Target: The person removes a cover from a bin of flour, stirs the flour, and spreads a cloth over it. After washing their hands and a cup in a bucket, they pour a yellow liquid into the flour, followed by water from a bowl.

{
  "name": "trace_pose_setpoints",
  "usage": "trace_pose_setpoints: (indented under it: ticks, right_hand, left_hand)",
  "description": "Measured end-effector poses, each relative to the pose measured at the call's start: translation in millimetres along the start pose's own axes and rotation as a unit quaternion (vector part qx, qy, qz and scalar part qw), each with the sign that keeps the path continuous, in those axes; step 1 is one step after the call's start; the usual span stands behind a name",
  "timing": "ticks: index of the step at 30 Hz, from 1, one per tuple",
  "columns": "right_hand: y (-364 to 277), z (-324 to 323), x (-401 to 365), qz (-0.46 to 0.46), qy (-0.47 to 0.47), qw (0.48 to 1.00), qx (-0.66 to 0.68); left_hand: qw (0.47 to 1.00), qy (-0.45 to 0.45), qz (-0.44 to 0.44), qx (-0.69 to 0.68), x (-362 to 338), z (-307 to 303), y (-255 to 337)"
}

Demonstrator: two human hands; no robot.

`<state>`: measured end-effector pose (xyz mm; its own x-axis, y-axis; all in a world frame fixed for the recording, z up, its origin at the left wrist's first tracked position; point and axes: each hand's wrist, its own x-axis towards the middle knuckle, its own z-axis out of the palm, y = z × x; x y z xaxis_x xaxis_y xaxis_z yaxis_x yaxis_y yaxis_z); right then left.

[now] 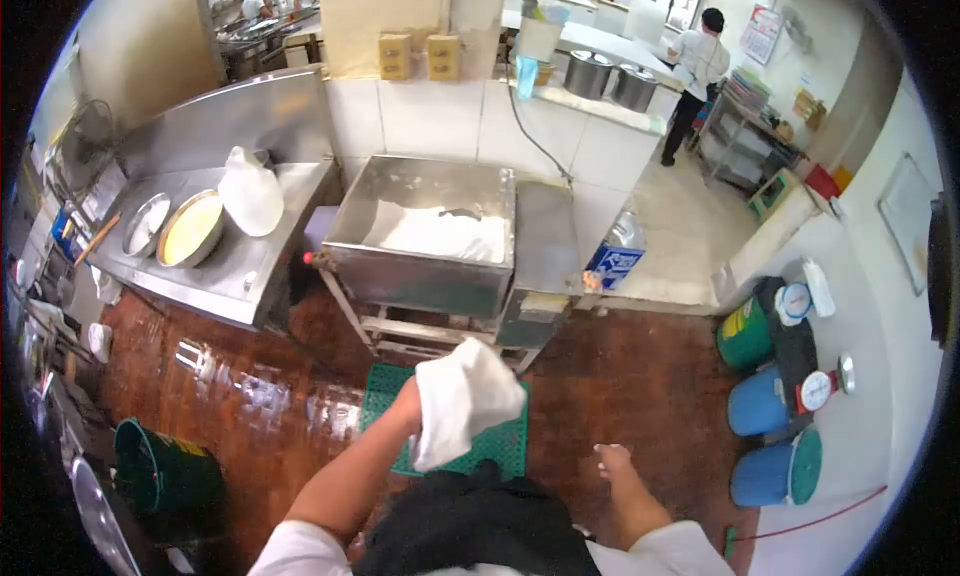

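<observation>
A white cloth (468, 401) hangs over and around my left hand (412, 408), which grips it in front of my body. The cloth hides most of those fingers. My right hand (615, 460) hangs lower on the right, holding nothing, its fingers loosely bent and a little apart. Ahead of the cloth stands a steel mixer trough (420, 281) with white flour (430, 231) inside. A dark, curved piece lies on the flour, too small to name. Neither hand touches the trough.
A steel table (225, 286) at left carries a bowl of yellow liquid (192, 234), a smaller metal bowl (147, 224) and a white plastic container (250, 194). A green mat (510, 436) lies below me. Blue bins (757, 406) line the right wall. A person (700, 61) stands far off.
</observation>
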<state>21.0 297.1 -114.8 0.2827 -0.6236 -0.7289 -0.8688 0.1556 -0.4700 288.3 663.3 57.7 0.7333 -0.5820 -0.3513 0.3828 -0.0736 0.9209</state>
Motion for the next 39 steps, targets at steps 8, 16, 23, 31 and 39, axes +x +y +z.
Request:
trace_pose_setpoints:
  ticks: [8,16,23,31,39]
  right_hand:
    - [61.4,-52.6,85.4,-0.039,-0.013,0.996,-0.08]
    - [-15.1,-92.0,-17.8,0.171,0.111,0.979,0.024]
    - [-45.3,-110.0,-9.6,0.116,0.173,0.956,0.204]
    - [-41.0,-118.8,11.3,0.13,0.091,0.979,0.128]
    - [49.2,-184.5,119.5,-0.079,-0.002,0.991,-0.109]
  left_hand:
    - [0.993,0.038,0.079,-0.078,190.8,103.1,58.1]
    - [0.95,0.188,0.073,-0.237,345.3,133.1,144.7]
    - [0.949,0.267,0.159,-0.047,502.6,124.0,129.8]
    - [0.938,0.23,0.139,0.22,547.9,111.9,105.8]
    - [0.873,0.166,0.302,0.344,390.4,160.1,90.5]
